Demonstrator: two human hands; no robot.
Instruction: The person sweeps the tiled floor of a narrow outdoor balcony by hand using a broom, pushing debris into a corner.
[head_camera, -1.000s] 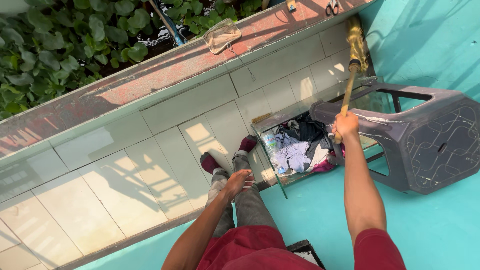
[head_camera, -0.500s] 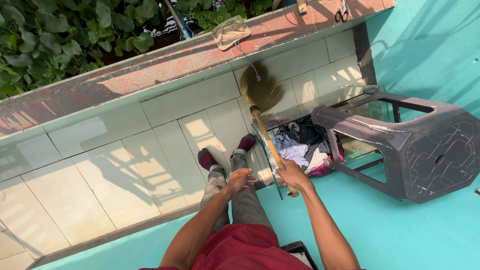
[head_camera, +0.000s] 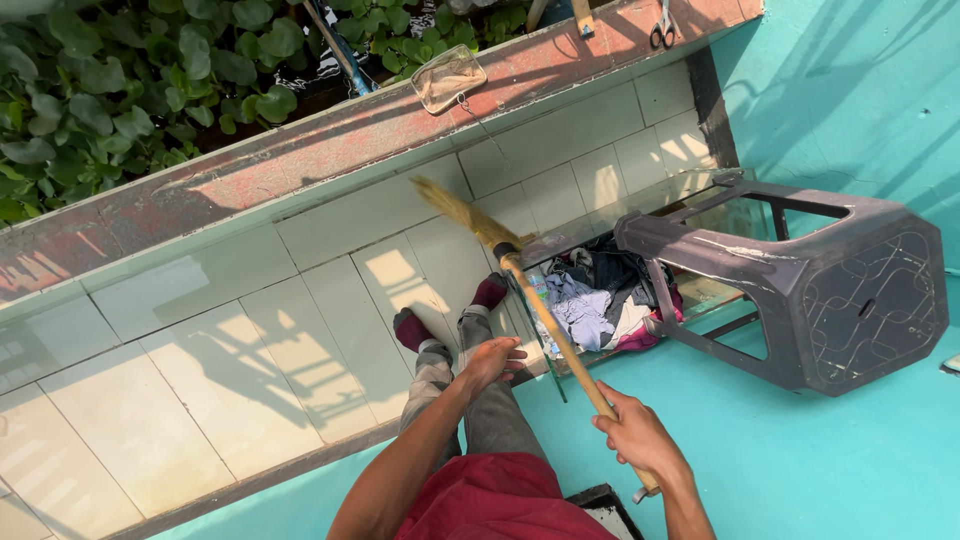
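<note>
Above white tiles: straw-headed broom (head_camera: 530, 300), wooden handle, right hand (head_camera: 632, 437) fisted round it; left hand (head_camera: 492, 359) loosely curled on knee.

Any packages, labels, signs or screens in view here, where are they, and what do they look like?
Plastic bottle: clear, light label band, lying in the glass tank among the clothes, just past the broom handle.
No signs or screens show.
</note>
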